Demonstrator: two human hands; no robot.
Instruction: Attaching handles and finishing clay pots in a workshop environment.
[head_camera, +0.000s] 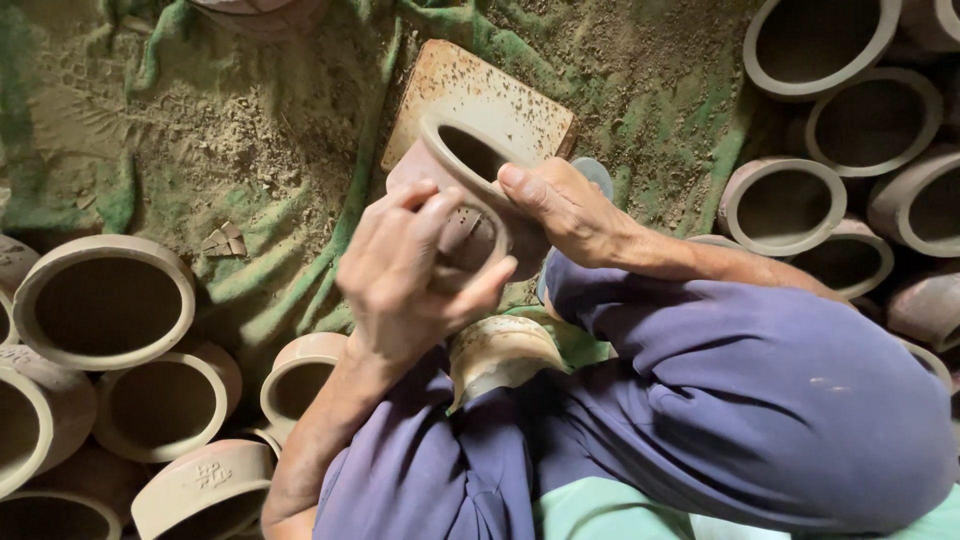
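A round, unfired reddish-brown clay pot (470, 200) with a thick pale rim is held tilted above the person's lap, its open mouth turned up and away. The left hand (400, 275) curls against the pot's near wall, fingers bent and thumb pressed along the lower side, so the palm cups the matte clay. The right hand (560, 210) grips the rim from the other side, thumb laid flat over the lip and fingers wrapped behind, out of sight. Both hands are closed on the pot.

Just behind the pot lies a flat square tan slab (480, 105), its surface pitted with small dark specks. It rests on a crumpled green cloth (250, 260) dusted thickly with dry, sandy clay powder. A few small clay shards (224, 241) lie on the cloth to the left.

Stacks of similar cylindrical clay pots on the left (105, 305) and on the right (782, 205) lie on their sides, hollow mouths showing smooth, pale rims. The person's purple trousers (740, 400) fill the foreground.
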